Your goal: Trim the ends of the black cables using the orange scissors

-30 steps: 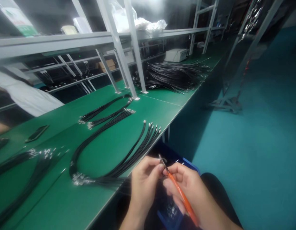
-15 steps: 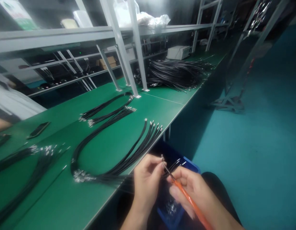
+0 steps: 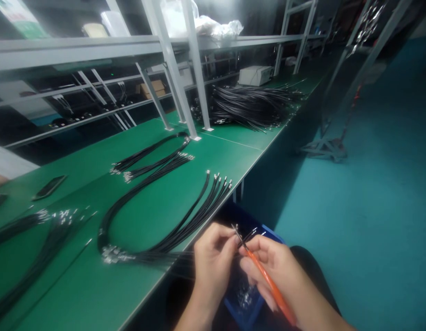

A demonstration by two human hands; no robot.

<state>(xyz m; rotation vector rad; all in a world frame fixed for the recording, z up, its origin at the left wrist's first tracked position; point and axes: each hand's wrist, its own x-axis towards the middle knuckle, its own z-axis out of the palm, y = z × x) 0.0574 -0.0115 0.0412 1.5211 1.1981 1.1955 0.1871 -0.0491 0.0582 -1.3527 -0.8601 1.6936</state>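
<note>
Beyond the green table's front edge, my left hand [image 3: 213,262] pinches the end of a black cable; the small metal tip shows at its fingertips. My right hand [image 3: 273,266] is closed round an orange-handled tool [image 3: 268,280], its thin metal jaws touching or very near that tip. Under both hands is a blue bin [image 3: 242,308] with small shiny pieces in it. A curved bundle of black cables [image 3: 125,202] with metal ends lies on the green table [image 3: 158,207], left of my hands.
More cables [image 3: 47,248] lie at the near left, by a phone [image 3: 49,187]. A large cable pile [image 3: 250,105] and a pale box [image 3: 255,75] stand farther back. Shelf posts [image 3: 195,69] rise from the table. At the left edge shows a person's sleeve [image 3: 13,161].
The tool's jaws have shifted slightly at the cable tip, and the orange handle is tilted a little differently. The person at the left shows less in view.
</note>
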